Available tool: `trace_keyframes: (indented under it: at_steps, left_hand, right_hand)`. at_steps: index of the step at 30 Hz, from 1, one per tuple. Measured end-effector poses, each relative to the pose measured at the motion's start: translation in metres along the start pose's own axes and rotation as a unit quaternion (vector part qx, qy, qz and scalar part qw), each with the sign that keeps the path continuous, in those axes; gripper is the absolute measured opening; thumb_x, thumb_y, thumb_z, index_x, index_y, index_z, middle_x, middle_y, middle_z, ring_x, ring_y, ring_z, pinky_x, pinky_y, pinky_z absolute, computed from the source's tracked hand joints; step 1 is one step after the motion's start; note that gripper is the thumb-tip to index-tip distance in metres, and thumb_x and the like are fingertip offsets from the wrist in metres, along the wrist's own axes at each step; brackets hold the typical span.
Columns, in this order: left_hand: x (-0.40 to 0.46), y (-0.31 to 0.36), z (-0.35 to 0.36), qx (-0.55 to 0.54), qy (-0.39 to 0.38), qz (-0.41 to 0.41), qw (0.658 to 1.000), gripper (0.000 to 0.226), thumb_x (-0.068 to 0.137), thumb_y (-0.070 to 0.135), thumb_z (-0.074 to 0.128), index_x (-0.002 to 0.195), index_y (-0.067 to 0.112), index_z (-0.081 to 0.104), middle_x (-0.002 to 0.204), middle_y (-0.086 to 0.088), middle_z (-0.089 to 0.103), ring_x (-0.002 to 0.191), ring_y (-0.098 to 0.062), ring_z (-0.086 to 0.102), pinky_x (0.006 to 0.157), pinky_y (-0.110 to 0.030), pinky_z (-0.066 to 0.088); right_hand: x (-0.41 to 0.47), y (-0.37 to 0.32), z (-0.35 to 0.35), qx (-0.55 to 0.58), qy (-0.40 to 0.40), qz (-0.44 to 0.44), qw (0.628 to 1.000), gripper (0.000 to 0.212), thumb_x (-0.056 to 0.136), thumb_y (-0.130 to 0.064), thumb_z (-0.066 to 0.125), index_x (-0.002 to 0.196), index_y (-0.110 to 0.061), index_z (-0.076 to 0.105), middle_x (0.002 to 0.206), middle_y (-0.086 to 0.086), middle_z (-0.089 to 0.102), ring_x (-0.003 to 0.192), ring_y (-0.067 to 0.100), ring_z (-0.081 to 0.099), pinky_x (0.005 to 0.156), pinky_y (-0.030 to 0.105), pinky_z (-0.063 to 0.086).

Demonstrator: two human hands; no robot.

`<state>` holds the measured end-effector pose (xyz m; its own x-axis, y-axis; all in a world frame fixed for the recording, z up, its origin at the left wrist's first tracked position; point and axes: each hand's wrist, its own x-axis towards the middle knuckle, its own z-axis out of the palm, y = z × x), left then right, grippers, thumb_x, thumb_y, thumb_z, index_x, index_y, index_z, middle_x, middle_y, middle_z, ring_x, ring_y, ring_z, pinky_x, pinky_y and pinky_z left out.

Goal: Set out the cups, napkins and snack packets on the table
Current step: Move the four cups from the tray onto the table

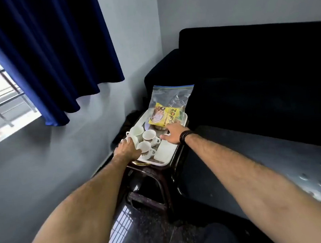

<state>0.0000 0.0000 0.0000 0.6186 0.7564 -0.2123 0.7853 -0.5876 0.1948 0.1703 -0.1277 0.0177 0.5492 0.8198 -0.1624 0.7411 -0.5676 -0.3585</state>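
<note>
A white tray [166,161] rests on a dark plastic stool [156,180]. Several white cups stand on it, among them one at the back [137,131], one in the middle [149,136] and one at the front [144,147]. A stack of white napkins [165,149] lies on the tray's right side. A yellow snack packet [165,115] lies at the tray's far end, partly under a clear zip bag [170,97]. My left hand [126,149] grips the tray's left edge beside the cups. My right hand [173,133] hovers with fingers spread over the tray's right edge, near the packet.
A dark sofa [247,77] fills the right side, right against the stool. A dark glossy table [263,163] lies in front of the sofa. A blue curtain [46,53] and a barred window [0,90] are at the left. The floor is dark polished tile.
</note>
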Motion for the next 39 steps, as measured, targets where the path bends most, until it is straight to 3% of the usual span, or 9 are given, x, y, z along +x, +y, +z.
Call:
trace_keyframes:
  at_steps: [5, 11, 19, 22, 31, 34, 39]
  left_hand:
    - [0.019, -0.012, 0.018, -0.031, -0.007, -0.045, 0.998, 0.073, 0.085, 0.037, 0.061, 0.145, 0.012, 0.027, 0.145, -0.015, 0.038, 0.133, -0.034, 0.041, 0.106, -0.046, 0.039]
    - [0.046, -0.011, 0.024, -0.088, 0.001, -0.067, 0.994, 0.089, 0.079, 0.029, 0.066, 0.151, 0.020, 0.015, 0.141, -0.016, 0.037, 0.131, -0.036, 0.042, 0.103, -0.048, 0.041]
    - [0.067, -0.019, 0.022, -0.092, 0.011, -0.052, 0.994, 0.075, 0.078, 0.047, 0.070, 0.143, 0.031, 0.036, 0.132, -0.012, 0.047, 0.122, -0.034, 0.051, 0.094, -0.047, 0.046]
    - [0.064, -0.019, 0.019, -0.099, 0.006, -0.050, 0.994, 0.080, 0.076, 0.042, 0.075, 0.144, 0.028, 0.036, 0.131, -0.015, 0.049, 0.119, -0.038, 0.053, 0.093, -0.047, 0.047]
    - [0.029, -0.013, -0.051, -0.073, 0.066, -0.035, 0.995, 0.075, 0.074, 0.030, 0.078, 0.139, 0.022, 0.042, 0.129, -0.021, 0.050, 0.118, -0.041, 0.053, 0.098, -0.049, 0.047]
    - [0.007, 0.017, -0.074, -0.074, 0.073, 0.005, 0.995, 0.076, 0.075, 0.029, 0.079, 0.140, 0.022, 0.041, 0.128, -0.020, 0.050, 0.115, -0.039, 0.054, 0.098, -0.051, 0.048]
    - [-0.025, 0.093, -0.068, -0.075, 0.048, 0.096, 0.991, 0.074, 0.075, 0.028, 0.076, 0.139, 0.022, 0.040, 0.133, -0.017, 0.047, 0.118, -0.038, 0.052, 0.099, -0.048, 0.047]
  right_hand:
    - [0.022, -0.027, 0.042, 0.025, -0.013, -0.022, 0.999, 0.068, 0.084, -0.060, 0.058, 0.135, -0.016, 0.049, 0.138, 0.009, 0.055, 0.126, 0.029, 0.052, 0.095, 0.039, 0.045]
    - [0.043, -0.046, 0.071, 0.011, -0.042, -0.037, 0.998, 0.071, 0.071, -0.063, 0.066, 0.126, -0.022, 0.049, 0.122, 0.008, 0.061, 0.111, 0.031, 0.060, 0.078, 0.035, 0.047]
    - [0.048, -0.048, 0.094, 0.011, 0.020, -0.035, 0.999, 0.067, 0.068, -0.055, 0.076, 0.119, -0.020, 0.050, 0.113, 0.012, 0.063, 0.104, 0.033, 0.062, 0.076, 0.037, 0.049]
    - [0.043, -0.046, 0.094, 0.023, 0.028, -0.040, 0.999, 0.063, 0.071, -0.052, 0.075, 0.118, -0.019, 0.049, 0.112, 0.012, 0.062, 0.104, 0.034, 0.062, 0.076, 0.037, 0.050]
    - [0.015, -0.034, 0.016, 0.108, 0.054, -0.034, 0.992, 0.072, 0.065, -0.049, 0.080, 0.125, -0.024, 0.049, 0.118, 0.005, 0.063, 0.102, 0.026, 0.062, 0.078, 0.031, 0.050]
    - [-0.005, -0.013, -0.017, 0.086, 0.059, -0.011, 0.994, 0.069, 0.066, -0.044, 0.080, 0.125, -0.026, 0.049, 0.119, 0.005, 0.063, 0.103, 0.027, 0.062, 0.084, 0.038, 0.054]
    - [-0.054, 0.050, -0.057, 0.037, 0.050, 0.045, 0.997, 0.068, 0.069, -0.036, 0.079, 0.128, -0.030, 0.047, 0.122, 0.010, 0.057, 0.105, 0.031, 0.060, 0.078, 0.034, 0.050]
